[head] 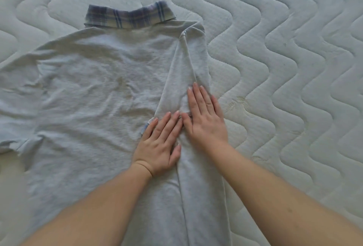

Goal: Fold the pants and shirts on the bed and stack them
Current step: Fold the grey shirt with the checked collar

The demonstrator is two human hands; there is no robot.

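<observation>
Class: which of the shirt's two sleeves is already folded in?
The right sleeve, lying over the shirt body; the left sleeve is spread out.

Pale quilted mattress, wavy stitching; soft, even light

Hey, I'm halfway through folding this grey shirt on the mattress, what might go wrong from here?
1. The left sleeve is spread out and wrinkled; folding it in unsmoothed would likely trap creases.
2. Both hands, left hand and right hand, press only the lower part of the folded right side, so its upper part may spring open once released.
3. The plaid collar sits uneven, so the fold could end lopsided.
</observation>
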